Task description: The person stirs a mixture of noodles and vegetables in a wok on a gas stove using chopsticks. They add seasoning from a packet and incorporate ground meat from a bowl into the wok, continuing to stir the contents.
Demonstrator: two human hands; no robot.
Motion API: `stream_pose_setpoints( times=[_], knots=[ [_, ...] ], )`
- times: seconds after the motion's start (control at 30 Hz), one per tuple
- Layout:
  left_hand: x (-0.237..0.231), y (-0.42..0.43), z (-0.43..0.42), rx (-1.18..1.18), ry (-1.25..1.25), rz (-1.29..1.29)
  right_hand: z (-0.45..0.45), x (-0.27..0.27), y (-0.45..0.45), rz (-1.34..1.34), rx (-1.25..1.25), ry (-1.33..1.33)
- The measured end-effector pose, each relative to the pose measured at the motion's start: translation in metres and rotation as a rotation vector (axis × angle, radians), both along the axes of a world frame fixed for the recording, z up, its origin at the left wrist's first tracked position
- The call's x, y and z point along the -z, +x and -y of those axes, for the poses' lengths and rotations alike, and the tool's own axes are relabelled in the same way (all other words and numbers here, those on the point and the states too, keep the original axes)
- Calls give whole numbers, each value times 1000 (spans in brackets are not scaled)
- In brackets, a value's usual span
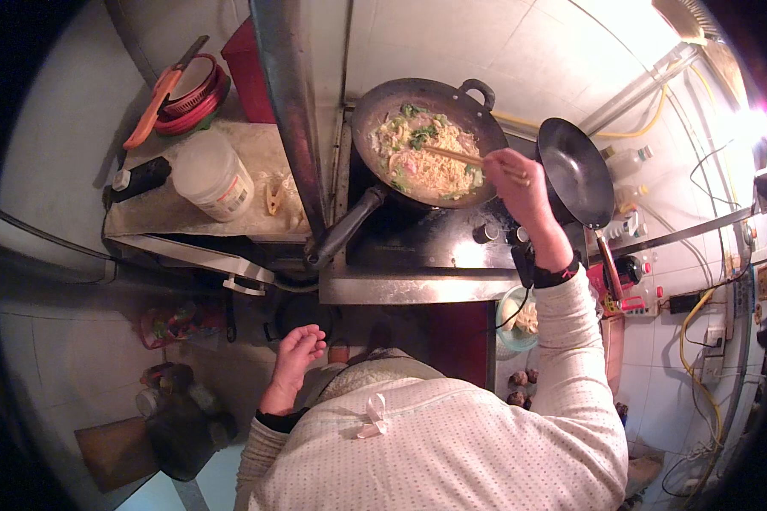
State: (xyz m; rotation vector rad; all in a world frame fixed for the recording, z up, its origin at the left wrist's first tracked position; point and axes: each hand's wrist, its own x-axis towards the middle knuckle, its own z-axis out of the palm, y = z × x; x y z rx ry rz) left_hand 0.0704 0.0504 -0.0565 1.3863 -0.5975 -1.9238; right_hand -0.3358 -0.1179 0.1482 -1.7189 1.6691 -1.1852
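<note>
My right hand (518, 185) grips a pair of wooden chopsticks (450, 153). Their tips reach into noodles (444, 169) mixed with leafy greens in a dark wok (367, 137). The wok sits on the stove (415, 246), its long black handle (351, 223) slanting toward the front left and a loop handle at the far side. My left hand (300, 354) hangs in front of my body at the lower left, loosely curled and holding nothing. It touches neither the wok nor the stove. The wok hides the burner beneath it.
Right of the wok stands a second black pan (575, 169), near several bottles (629, 160). A metal panel (294, 121) divides the stove from a left counter holding a white tub (211, 172) and an orange-handled knife (153, 105) across stacked baskets (198, 96). A bowl (508, 319) lies low at right.
</note>
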Motion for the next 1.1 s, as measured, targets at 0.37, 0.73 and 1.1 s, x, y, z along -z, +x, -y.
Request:
stream_pose_setpoints(
  times=[0.37,0.73,1.1],
  knots=[
    [-1,3,3,-9,-32,-25,-7,55,19,-12,-85,-58],
    [-1,6,0,-31,-27,-26,-41,50,21,377,194,179],
    [1,3,5,0,-16,14,-44,53,2,588,236,209]
  ],
)
